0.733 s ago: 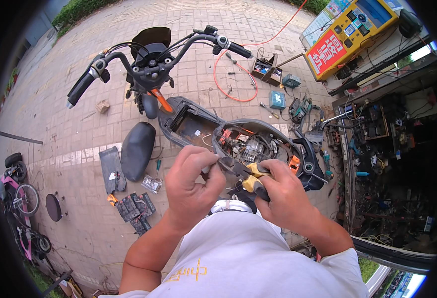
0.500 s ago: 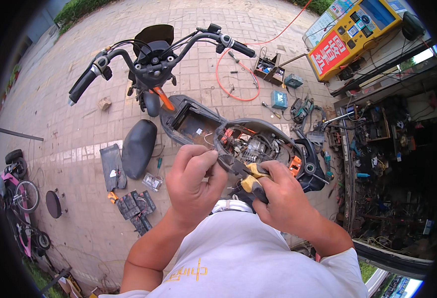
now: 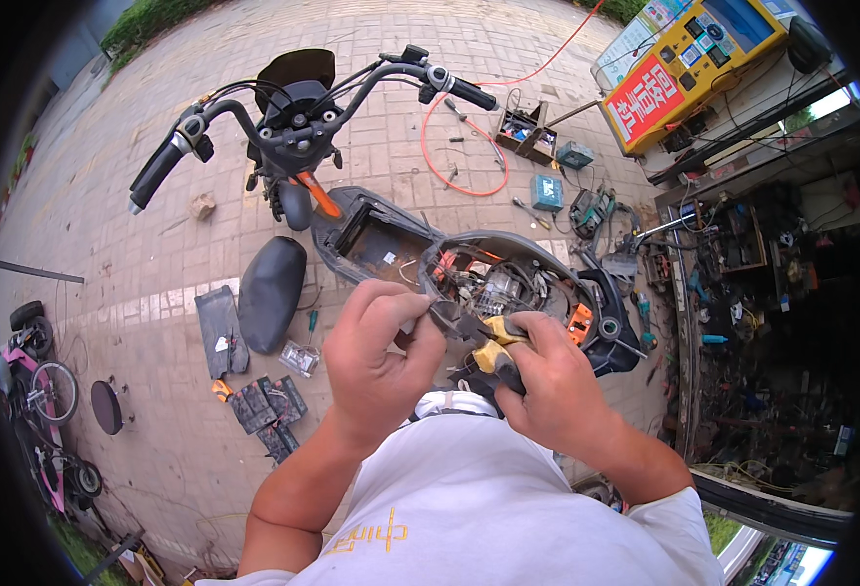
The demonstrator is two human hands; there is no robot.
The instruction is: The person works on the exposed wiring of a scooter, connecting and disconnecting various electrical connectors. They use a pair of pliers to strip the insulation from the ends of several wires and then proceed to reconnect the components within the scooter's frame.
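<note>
My left hand (image 3: 381, 352) is closed in a pinch at chest height, its thumb and forefinger on something small and dark that I cannot make out. Close by on the right, my right hand (image 3: 559, 376) grips pliers (image 3: 494, 355) with yellow and black handles. Their dark jaws point at my left fingertips; whether they touch the pinched piece is unclear. Beneath and beyond my hands stands a black electric scooter (image 3: 303, 146) with its body open. Wires and a metal motor-like part (image 3: 498, 293) show inside it, near an empty-looking battery well (image 3: 381, 244).
Left of the scooter lie its black seat (image 3: 273, 293), a dark flat panel (image 3: 221, 332) and black battery blocks (image 3: 269, 405). A toolbox (image 3: 527, 135), teal boxes (image 3: 547, 192) and an orange hose (image 3: 425, 146) are at the far right, before a yellow machine (image 3: 733, 49) and cluttered shelves.
The pliers have tilted slightly, and a dark piece now shows more at my left fingertips. Both hands stay almost in place; the whole view has shifted a little.
</note>
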